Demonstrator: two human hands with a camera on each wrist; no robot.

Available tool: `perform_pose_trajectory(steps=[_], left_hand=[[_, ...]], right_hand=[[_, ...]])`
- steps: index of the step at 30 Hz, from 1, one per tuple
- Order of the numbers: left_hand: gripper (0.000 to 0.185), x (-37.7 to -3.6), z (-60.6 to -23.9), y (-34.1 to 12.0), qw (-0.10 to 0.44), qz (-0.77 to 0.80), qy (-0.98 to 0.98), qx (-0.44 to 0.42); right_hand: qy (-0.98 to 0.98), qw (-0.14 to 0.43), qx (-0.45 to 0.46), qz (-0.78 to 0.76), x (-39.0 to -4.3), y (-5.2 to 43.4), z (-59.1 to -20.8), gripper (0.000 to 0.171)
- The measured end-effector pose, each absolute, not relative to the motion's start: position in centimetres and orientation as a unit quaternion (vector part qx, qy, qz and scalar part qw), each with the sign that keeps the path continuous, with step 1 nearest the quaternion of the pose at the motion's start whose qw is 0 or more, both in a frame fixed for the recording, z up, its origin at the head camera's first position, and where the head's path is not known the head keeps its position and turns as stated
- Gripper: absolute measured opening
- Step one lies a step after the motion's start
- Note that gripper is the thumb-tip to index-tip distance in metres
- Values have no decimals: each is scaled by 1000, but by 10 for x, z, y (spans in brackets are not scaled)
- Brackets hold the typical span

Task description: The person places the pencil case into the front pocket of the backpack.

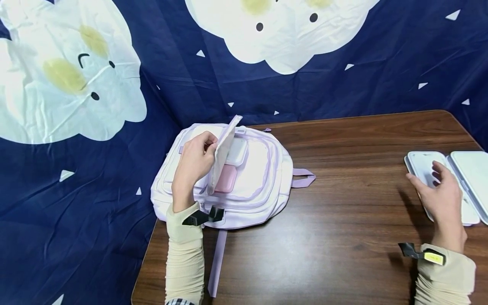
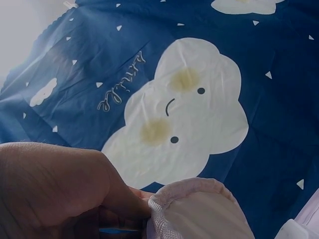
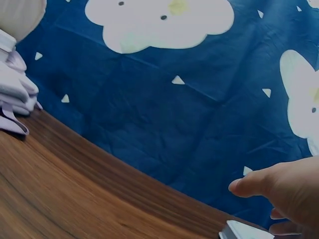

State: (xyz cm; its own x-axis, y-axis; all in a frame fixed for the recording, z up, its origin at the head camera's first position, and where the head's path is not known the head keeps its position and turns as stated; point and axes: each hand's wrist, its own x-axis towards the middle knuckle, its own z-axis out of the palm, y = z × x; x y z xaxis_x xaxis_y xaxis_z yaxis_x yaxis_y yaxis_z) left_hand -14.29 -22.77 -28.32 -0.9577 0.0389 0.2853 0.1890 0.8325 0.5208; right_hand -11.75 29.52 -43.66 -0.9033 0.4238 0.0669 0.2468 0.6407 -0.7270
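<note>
A white and lilac backpack (image 1: 272, 199) lies on the table at the left in the head view. My left hand (image 1: 194, 163) pinches the edge of its pocket flap (image 1: 223, 154) and holds it raised. In the left wrist view the flap's rounded edge (image 2: 194, 185) sticks out past the thumb. Beneath the flap lie a white rounded case (image 1: 238, 151) and a pink rounded case (image 1: 226, 178). On the far right, my right hand (image 1: 442, 197) hovers over an opened white case (image 1: 421, 161), thumb and fingers spread apart, nothing between them.
Dark blue cloth (image 1: 167, 51) printed with white clouds hangs behind and left of the wooden table (image 1: 343, 254). The backpack's lilac strap (image 1: 218, 262) trails toward the front edge, and its top loop (image 1: 303, 178) points right. The opened case's other half (image 1: 474, 178) reaches the frame's right edge.
</note>
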Motion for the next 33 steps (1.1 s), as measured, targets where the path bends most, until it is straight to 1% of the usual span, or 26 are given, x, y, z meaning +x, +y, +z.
perform_pose_trajectory(steps=[8, 12, 18, 25, 28, 33], left_hand=[[11, -142, -281, -226, 130, -280, -949, -61], [11, -142, -281, -225, 131, -279, -949, -62], [11, -143, -279, -224, 130, -276, -950, -62], [11, -144, -279, -224, 129, -272, -951, -63], [11, -145, -279, -224, 127, -273, -952, -62], [11, -144, -279, -224, 126, -273, -952, -61]], right_hand=[[-906, 108, -204, 355, -110, 314, -442, 76], [-917, 88, -214, 326, -105, 322, -442, 80], [-925, 37, -229, 300, -98, 332, -440, 85], [-936, -69, -251, 237, -88, 340, -439, 98], [-941, -89, -246, 214, -84, 340, -441, 103], [-950, -94, -228, 192, -78, 340, -442, 107]])
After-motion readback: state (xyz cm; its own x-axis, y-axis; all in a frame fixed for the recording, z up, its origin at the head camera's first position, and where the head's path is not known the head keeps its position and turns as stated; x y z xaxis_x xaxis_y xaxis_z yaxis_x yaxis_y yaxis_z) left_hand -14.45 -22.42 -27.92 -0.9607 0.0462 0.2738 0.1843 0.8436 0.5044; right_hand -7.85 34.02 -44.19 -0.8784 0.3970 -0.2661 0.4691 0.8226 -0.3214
